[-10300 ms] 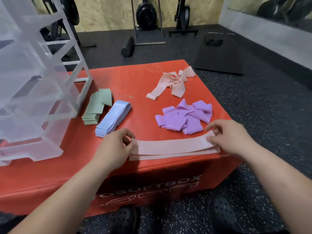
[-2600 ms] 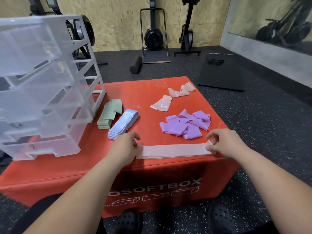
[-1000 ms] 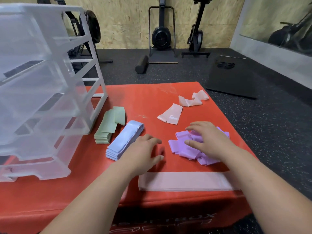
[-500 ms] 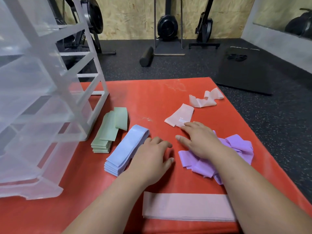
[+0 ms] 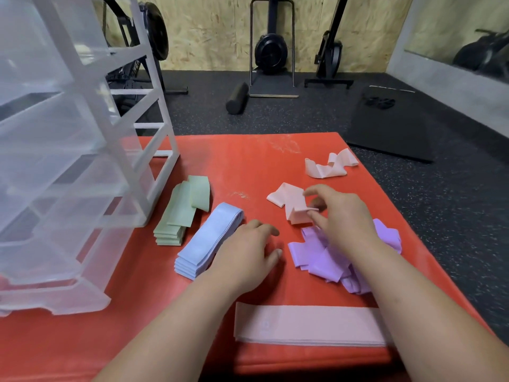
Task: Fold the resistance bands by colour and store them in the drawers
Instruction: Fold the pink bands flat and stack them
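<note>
We can read nothing with certainty. White letters on the black machine [image 5: 131, 70] at far left, behind the drawer unit [image 5: 154, 78], are half hidden and blurred. A faint round mark on the near folded pink bands [image 5: 311, 322] is illegible.

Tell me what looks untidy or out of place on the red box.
The purple bands lie in a tangled heap, unfolded. One crumpled pink band sits loose near the far edge. On the green stack the top bands lie askew.
</note>
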